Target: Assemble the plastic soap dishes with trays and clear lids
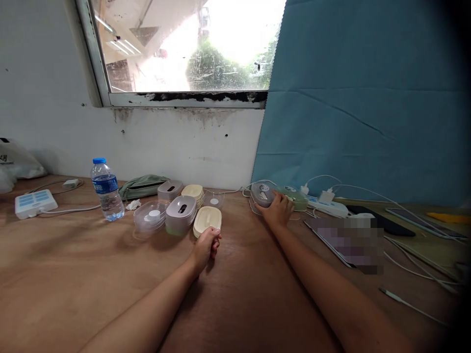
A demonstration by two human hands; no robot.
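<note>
My right hand [280, 210] is at the back of the table, its thumb and fingers around the near right side of a grey-lidded clear container [262, 192]. Touching that container's right side is a green-lidded container [299, 197], partly hidden by my fingers. My left hand [206, 247] is curled closed with nothing visible in it, just in front of a stack of cream lids [208, 218]. Left of these lids stand stacked lilac-grey lids with a slot [181, 214] and a stack of clear round bowls [149, 219].
Behind are another lilac lid stack [170, 189], more cream lids [193, 192] and a green pouch [144, 186]. A water bottle [106, 190] and a power strip [36, 203] stand left. On the right lie a tablet [342, 242], a second power strip [329, 207] and loose cables.
</note>
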